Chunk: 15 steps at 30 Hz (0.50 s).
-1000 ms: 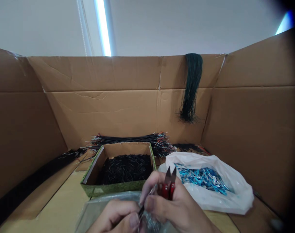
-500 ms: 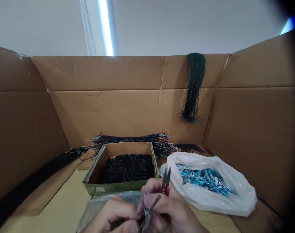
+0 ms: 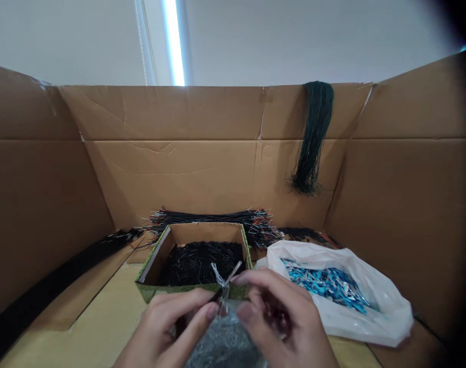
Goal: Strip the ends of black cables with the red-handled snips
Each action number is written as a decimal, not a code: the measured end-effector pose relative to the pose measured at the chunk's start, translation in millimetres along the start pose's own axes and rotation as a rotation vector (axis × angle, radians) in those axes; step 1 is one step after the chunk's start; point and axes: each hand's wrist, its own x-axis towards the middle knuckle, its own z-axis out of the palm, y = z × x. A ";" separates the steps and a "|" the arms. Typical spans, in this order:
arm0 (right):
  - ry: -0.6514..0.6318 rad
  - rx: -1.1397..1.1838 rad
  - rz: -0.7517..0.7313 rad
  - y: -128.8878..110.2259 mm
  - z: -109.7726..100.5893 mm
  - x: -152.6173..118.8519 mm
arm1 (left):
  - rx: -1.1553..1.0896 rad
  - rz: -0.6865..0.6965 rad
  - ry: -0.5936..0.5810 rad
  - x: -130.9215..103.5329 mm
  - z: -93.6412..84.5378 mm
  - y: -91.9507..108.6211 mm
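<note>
The thin dark piece point(image 3: 217, 295) sits at the tips of the left hand point(image 3: 171, 322), clamped between thumb and forefinger and slanting up toward the other hand's fingers. Just above that pinch a twist of clear film point(image 3: 218, 276) sticks up beside a pale tip point(image 3: 235, 271); whether the tip and the dark piece are one thing, I cannot tell. On the right hand point(image 3: 286, 312) the thumb and forefinger stand apart, the forefinger's end at the pale tip — touching or just in front of it, the view does not settle which. Something dark red point(image 3: 279, 317) shows in the curl of that palm, too dim to tell how firmly the other fingers hold it.

The step in hand looks like handling the film around the piece, with the left pinch as the anchor. The next move seems to call for a steady left grip and a right thumb brought up to meet its forefinger — on film or pale tip, without tugging the piece loose.

Crumpled clear plastic point(image 3: 227, 340) lies below both sets of fingertips. Beyond them is an open green-edged box point(image 3: 205, 234) of short black pieces point(image 3: 202, 258); past the right knuckles, a white bag point(image 3: 390, 327) holds blue scraps point(image 3: 328, 286).
</note>
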 end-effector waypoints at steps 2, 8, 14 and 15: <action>0.007 -0.208 -0.159 0.9 0.7 -5.2 | -0.017 0.086 -0.107 4.3 -1.4 5.5; 0.016 -0.580 -0.435 4.6 3.1 -6.6 | 0.058 0.132 -0.226 1.3 -1.9 8.2; -0.066 -0.491 -0.584 3.8 -6.0 4.3 | 0.209 0.136 -0.129 -4.8 -4.3 1.8; -0.035 -0.481 -0.591 4.5 -5.6 4.2 | 0.209 0.138 -0.151 -3.4 -4.6 3.4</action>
